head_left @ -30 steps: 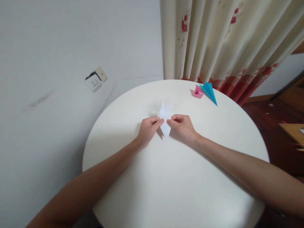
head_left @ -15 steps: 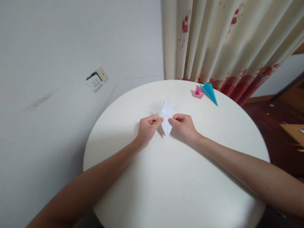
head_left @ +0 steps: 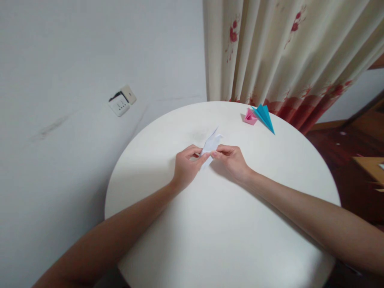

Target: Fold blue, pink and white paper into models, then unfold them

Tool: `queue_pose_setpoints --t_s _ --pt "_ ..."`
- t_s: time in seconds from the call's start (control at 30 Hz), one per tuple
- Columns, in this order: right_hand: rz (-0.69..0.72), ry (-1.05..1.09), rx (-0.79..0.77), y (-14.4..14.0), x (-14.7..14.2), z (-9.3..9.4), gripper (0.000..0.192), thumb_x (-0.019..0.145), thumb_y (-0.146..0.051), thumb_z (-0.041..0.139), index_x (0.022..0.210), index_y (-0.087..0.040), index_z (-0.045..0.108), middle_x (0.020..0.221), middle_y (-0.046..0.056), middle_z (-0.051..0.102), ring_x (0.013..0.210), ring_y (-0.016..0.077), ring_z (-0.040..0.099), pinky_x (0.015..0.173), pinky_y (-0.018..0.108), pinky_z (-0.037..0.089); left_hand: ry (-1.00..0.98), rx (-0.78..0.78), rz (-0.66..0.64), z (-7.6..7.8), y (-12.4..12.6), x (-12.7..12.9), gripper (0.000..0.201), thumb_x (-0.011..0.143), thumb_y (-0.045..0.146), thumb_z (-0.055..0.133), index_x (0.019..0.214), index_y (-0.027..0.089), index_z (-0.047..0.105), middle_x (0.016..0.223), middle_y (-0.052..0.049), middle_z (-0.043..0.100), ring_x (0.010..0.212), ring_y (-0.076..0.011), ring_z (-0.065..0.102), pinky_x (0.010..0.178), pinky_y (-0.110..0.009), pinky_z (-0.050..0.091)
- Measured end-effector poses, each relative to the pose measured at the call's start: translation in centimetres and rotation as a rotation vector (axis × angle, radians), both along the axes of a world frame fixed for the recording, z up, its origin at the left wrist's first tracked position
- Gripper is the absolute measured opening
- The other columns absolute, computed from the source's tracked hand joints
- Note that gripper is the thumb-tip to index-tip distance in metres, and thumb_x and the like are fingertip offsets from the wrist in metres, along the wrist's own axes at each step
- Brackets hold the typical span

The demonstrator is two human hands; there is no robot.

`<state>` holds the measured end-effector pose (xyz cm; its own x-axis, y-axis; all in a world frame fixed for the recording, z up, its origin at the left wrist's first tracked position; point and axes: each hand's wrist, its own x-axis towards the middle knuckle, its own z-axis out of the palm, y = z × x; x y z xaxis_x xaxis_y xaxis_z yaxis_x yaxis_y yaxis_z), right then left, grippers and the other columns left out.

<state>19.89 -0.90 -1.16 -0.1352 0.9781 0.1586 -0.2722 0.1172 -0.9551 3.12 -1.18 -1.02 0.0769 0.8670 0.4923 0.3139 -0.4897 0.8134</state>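
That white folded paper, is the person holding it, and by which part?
Yes. Both hands pinch the white folded paper at its near end: the left hand from the left, the right hand from the right. Its far tip points away, free.

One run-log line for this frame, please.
left hand: pinching white folded paper | right hand: pinching same paper | round white table: pink origami, blue origami at far edge

A: Arms?
B: Both bare forearms reach forward and angle inward, so the hands meet at the middle. Wrists low, close over the counter.
A: Left hand (head_left: 186, 166)?
B: Palm turned inward, fingers curled, thumb and forefinger tips closed in a pinch grip.
A: Right hand (head_left: 231, 162)?
B: Mirrors it, knuckles up, fingers curled, thumb and forefinger pinched shut. Fingertips of the two hands nearly touch.
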Motion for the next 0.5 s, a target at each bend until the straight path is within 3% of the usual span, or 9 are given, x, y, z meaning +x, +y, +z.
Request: queue_pose_setpoints --t_s 0.5 --pt "0.045 -0.097 0.026 0.4 0.0 -0.3 0.029 0.067 -0.043 0.080 0.064 -0.016 0.070 0.062 -0.001 0.060 0.060 0.0121 0.047 0.060 0.028 0.037 0.080 0.188 0.063 1.1 -0.9 0.2 0.011 0.079 0.020 0.072 0.068 0.018 0.069 0.068 0.000 0.062 0.064 -0.0126 0.057 0.063 -0.027 0.042"
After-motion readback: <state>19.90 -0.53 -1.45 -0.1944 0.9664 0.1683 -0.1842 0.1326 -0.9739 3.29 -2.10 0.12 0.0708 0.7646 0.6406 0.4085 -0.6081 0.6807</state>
